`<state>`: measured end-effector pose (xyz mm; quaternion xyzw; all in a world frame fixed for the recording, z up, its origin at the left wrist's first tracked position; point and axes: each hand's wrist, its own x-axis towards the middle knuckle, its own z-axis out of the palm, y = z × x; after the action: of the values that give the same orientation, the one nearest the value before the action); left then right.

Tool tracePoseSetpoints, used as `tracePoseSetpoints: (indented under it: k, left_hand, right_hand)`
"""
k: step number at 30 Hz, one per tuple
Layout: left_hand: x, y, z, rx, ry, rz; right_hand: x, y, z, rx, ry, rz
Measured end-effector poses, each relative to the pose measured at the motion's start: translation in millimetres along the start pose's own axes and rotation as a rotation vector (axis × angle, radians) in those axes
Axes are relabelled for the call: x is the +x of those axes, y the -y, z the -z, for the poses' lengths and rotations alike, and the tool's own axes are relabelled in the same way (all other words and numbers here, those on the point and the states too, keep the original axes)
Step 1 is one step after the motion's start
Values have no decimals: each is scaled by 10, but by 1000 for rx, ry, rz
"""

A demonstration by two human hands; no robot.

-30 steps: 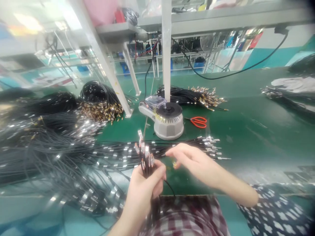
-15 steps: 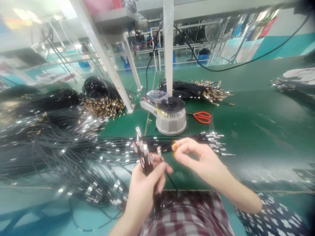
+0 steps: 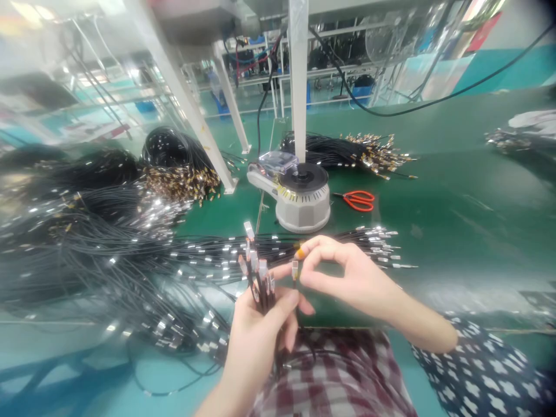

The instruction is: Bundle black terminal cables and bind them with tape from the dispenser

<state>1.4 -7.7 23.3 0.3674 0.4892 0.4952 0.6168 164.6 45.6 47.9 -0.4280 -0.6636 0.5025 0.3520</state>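
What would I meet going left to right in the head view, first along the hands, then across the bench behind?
Hands: left hand gripping a cable bunch → right hand → patterned sleeve.
Bench: gold-tipped cable pile → white machine with a round black top → red-handled scissors → white cloth-like item.

The tape dispenser [image 3: 303, 211] is standing on the table [image 3: 447, 214], with scissors [image 3: 357, 201] lying at its right. One cable bundle [image 3: 332, 152] is lying behind it, a second cable bundle [image 3: 273, 250] in front, a cable heap [image 3: 108, 214] at left.

Red scissors [image 3: 348, 198], white post [image 3: 299, 87], perhaps cloth [image 3: 535, 120]
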Motion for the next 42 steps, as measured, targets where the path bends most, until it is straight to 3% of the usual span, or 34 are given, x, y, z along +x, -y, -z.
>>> tracePoseSetpoints:
  k: [26, 42]
  left_hand:
    - [-41, -26, -51, -31, -34, 0]
    - [-28, 0, -78, -51, -74, -41]
  right_hand:
    - [3, 11, -30, -46, -9, -1]
    - [-14, -64, -185, -20, -146, 43]
